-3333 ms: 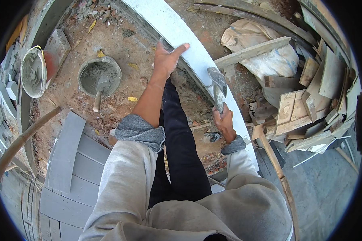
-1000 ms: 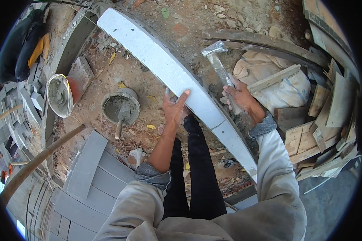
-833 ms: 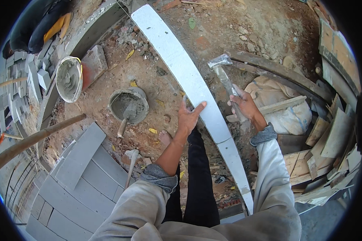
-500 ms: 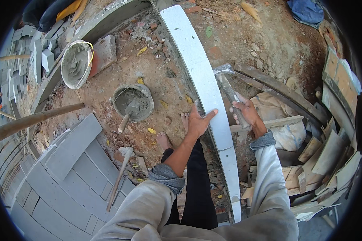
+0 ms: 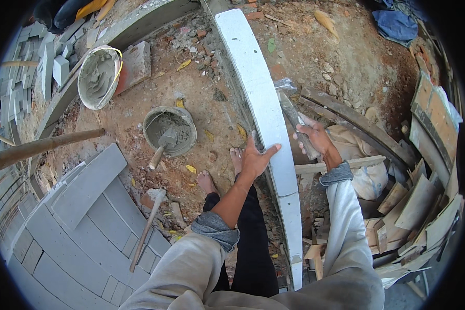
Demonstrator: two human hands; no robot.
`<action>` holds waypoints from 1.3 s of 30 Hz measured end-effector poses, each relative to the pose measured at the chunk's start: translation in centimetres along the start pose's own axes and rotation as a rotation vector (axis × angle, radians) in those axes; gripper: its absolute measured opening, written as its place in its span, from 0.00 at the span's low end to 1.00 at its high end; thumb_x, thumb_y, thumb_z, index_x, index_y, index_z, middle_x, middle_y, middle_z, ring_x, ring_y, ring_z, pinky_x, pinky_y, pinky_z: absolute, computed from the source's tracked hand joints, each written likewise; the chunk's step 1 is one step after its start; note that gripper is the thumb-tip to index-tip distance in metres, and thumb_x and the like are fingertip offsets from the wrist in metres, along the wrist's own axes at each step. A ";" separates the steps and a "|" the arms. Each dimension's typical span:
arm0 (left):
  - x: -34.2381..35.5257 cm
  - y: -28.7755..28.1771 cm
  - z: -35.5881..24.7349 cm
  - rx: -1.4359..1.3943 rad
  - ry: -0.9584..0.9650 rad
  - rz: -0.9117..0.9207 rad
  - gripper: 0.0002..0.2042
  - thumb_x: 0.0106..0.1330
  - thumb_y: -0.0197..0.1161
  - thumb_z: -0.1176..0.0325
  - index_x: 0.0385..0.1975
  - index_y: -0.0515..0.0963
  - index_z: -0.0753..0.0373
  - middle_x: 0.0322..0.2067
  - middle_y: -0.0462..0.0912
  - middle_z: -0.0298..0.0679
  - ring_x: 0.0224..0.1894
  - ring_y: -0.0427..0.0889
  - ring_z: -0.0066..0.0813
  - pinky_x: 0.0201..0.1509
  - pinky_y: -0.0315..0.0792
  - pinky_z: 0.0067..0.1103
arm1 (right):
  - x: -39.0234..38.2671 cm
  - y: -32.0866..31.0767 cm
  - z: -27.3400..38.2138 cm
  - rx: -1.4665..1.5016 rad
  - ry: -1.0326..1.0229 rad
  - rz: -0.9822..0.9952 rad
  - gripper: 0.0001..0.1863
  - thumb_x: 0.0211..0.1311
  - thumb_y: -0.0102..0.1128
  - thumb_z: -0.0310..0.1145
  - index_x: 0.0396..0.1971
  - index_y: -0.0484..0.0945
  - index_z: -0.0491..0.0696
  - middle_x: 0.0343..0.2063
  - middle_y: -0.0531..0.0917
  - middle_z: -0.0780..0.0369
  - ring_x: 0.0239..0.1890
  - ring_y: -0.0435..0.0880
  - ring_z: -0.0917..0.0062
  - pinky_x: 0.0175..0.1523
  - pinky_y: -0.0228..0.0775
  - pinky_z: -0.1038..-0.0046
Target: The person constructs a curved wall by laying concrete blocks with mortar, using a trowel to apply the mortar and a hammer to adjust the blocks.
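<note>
A pale grey row of blocks (image 5: 269, 106) runs along a low curved wall, with a joint between two blocks near my waist. My left hand (image 5: 256, 160) rests against its left edge, thumb stretched over the top and the index finger pointing away from me. The other fingers are partly hidden. On the wall's right side, my right hand (image 5: 316, 138) is closed around a grey, mortar-stained bar (image 5: 293, 113), held at a slant beside the blocks. A shiny, clear-looking piece (image 5: 285, 84) shows at its far end; whether it belongs to the bar is unclear.
Left of the wall stand a mortar bucket (image 5: 190, 135) with a trowel (image 5: 164, 146), and another mortar bucket (image 5: 99, 77). A hammer (image 5: 151, 222) leans on stacked grey blocks (image 5: 77, 217). Scrap boards (image 5: 416, 206) and a sack (image 5: 369, 178) lie right.
The bar in my right hand has turned slightly, showing more of its flat side. My left hand stays against the block. The whole view has shifted a little.
</note>
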State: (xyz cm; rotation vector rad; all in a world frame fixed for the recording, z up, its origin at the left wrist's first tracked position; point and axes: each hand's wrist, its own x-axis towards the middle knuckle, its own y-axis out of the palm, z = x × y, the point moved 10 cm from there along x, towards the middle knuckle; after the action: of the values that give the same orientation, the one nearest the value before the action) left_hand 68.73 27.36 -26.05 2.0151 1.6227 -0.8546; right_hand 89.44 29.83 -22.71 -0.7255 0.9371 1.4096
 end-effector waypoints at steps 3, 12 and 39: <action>-0.2 0.3 0.5 -0.043 -0.068 0.018 0.52 0.54 0.78 0.48 0.70 0.58 0.75 0.58 0.78 0.59 0.61 0.79 0.46 0.65 0.70 0.31 | 0.1 0.0 -0.2 0.062 -0.033 -0.024 0.29 0.73 0.55 0.32 0.72 0.64 0.51 0.29 0.81 0.62 0.18 0.77 0.79 0.18 0.72 0.75; 0.0 0.4 -0.5 -0.033 -0.036 0.060 0.46 0.58 0.78 0.58 0.69 0.59 0.76 0.55 0.81 0.53 0.52 0.84 0.36 0.56 0.78 0.27 | -3.8 -1.7 -4.5 0.175 -0.026 -0.103 0.31 0.72 0.58 0.33 0.72 0.63 0.51 0.31 0.82 0.63 0.19 0.77 0.81 0.19 0.72 0.76; 0.1 -0.5 -0.1 0.127 -0.039 -0.030 0.59 0.51 0.78 0.45 0.72 0.51 0.79 0.63 0.71 0.64 0.66 0.73 0.51 0.70 0.66 0.30 | -6.6 -1.5 -8.4 0.025 0.097 -0.069 0.32 0.73 0.54 0.33 0.75 0.59 0.51 0.29 0.81 0.63 0.18 0.76 0.82 0.19 0.72 0.77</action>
State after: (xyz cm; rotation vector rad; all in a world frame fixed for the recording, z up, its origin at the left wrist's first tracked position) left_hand 68.27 27.66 -26.01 2.0500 1.6184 -1.0252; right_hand 90.48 19.18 -21.15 -0.8056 0.9939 1.3093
